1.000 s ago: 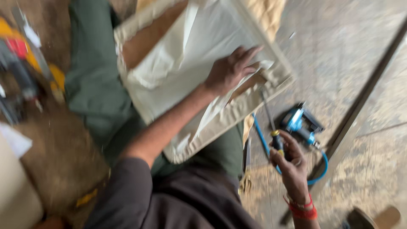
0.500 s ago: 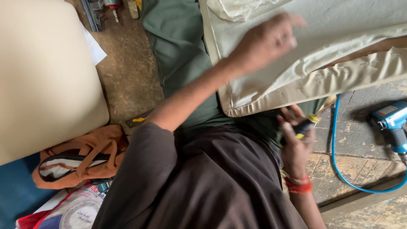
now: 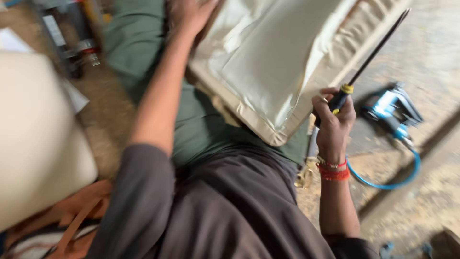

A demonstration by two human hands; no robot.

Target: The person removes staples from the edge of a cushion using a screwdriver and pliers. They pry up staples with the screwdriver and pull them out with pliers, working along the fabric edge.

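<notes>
left hand (image 3: 189, 14) lies flat on the cream cushion (image 3: 268, 62), steadying it across the lap; right hand (image 3: 333, 115) has a closed grip on a screwdriver (image 3: 369, 57), blade up beside the cushion edge.

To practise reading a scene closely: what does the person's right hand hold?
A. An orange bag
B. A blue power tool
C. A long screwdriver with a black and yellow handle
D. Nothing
C: the right hand grips the black and yellow handle of the screwdriver, shaft pointing up and away, while the blue power tool lies on the floor.
</notes>
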